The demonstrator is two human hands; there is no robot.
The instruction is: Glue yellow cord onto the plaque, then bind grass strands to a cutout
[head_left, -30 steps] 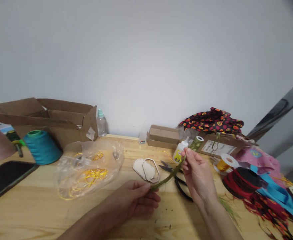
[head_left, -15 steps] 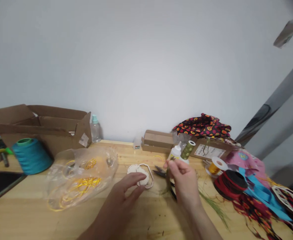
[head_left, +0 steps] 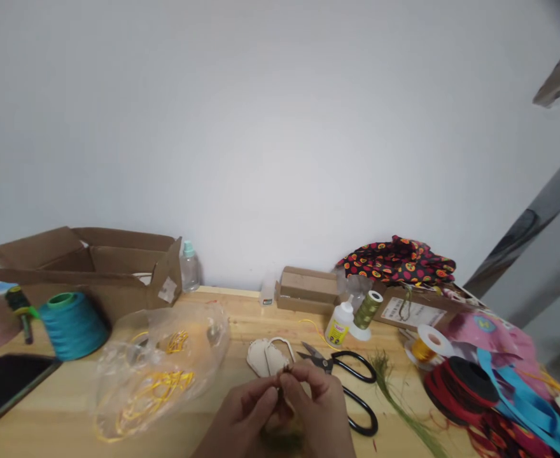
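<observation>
My left hand and my right hand meet low in the middle, fingertips pinched together. Between them is a thin bundle of olive-green thread, partly hidden by the fingers and blurred below them. A small dark end of it pokes up above the fingertips. Just beyond the hands lies a flat cream-coloured piece with a scalloped edge and a loop. Black-handled scissors rest open beside my right hand. Further right, loose green threads are spread on the wooden table.
A glue bottle and an olive thread spool stand behind the scissors. Ribbon rolls and cloth crowd the right. At left are a plastic bag of yellow cord, a teal thread cone, a phone and an open cardboard box.
My right hand has moved left and down with the green thread, away from the scissors. My left hand has left the cream piece and closed against the right hand's fingertips.
</observation>
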